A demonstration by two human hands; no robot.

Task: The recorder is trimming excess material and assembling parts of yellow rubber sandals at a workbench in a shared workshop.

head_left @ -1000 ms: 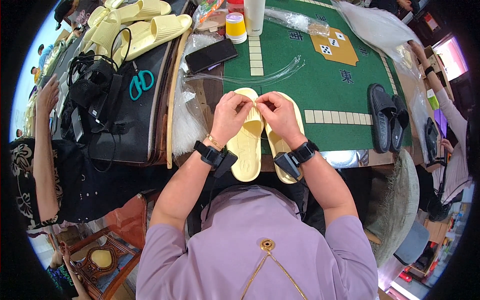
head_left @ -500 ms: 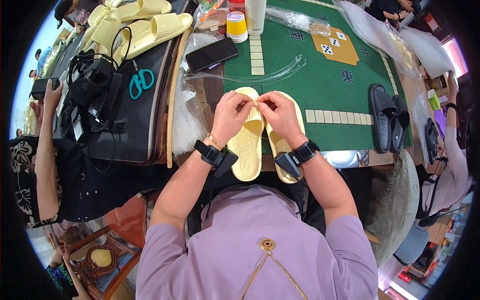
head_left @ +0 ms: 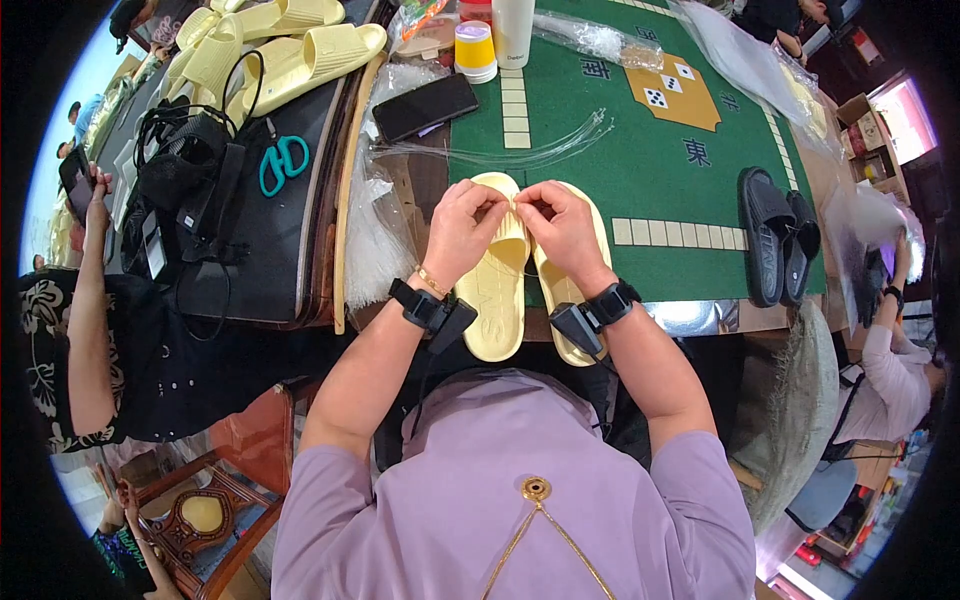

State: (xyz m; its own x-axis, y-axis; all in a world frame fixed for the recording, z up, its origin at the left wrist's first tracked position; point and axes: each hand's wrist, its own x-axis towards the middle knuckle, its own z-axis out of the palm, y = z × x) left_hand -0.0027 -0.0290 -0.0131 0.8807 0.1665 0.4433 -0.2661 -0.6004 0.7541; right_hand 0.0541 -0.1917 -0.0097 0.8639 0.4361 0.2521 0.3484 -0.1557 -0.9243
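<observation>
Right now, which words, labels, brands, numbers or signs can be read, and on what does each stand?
I copy no wording, only tell where it stands.
Green rectangular table mat: large dark characters, the nearest clear.
White cylindrical cup: dark print, too small.
Pale-yellow ribbed slipper: raised footbed lettering, faint.
Black open-toed slipper: raised footbed lettering, unclear.
Dark shirt, lower left: green lettering, blurred.

Left hand (head_left: pixel 464 228) and right hand (head_left: pixel 564 228) close together, fingertips (head_left: pixel 499 208) in 2 pinches, forearms (head_left: pixel 367 375) bare.

Black phone (head_left: pixel 427 107) beside stacked paper cups (head_left: pixel 476 52); teal scissors (head_left: pixel 281 162) left; dark slippers (head_left: pixel 764 245) right
</observation>
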